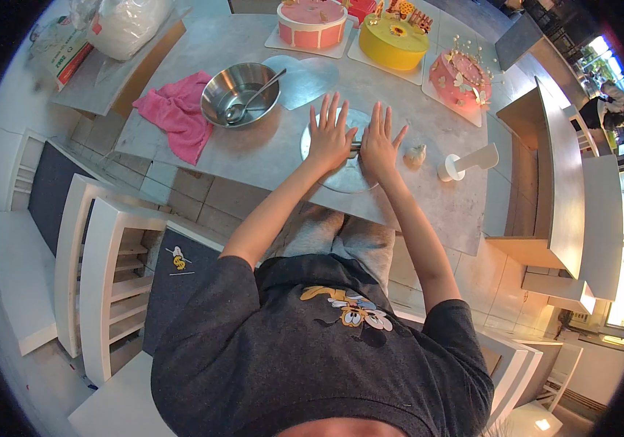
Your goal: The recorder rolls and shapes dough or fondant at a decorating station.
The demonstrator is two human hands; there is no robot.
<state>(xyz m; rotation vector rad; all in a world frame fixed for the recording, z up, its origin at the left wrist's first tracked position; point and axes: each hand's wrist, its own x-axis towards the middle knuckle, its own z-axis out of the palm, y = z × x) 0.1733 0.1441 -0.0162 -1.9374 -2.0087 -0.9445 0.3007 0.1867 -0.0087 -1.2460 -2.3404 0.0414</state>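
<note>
Both my hands lie palm down over a short metal rod (354, 147), probably a rolling pin, which shows only in the gap between them. My left hand (329, 136) has its fingers stretched forward, thumb pointing inward. My right hand (380, 143) lies alongside, thumb out to the right. Under them is a round, shiny disc (347, 180) on the grey table (252, 158). Whatever is beneath the palms is hidden. Just right of my right hand sits a small pale lump, probably dough (414, 156). Farther right, a white spatula (478, 158) rests on or in a small white cup (447, 168).
To the left are a steel bowl (216, 93) holding a spoon (235, 112) and a pink towel (181, 114). A silvery sheet (309, 82) lies behind. Decorated pink (312, 33), yellow (394, 46) and tiered pink (459, 79) cakes line the far side. Chairs (102, 273) stand at left.
</note>
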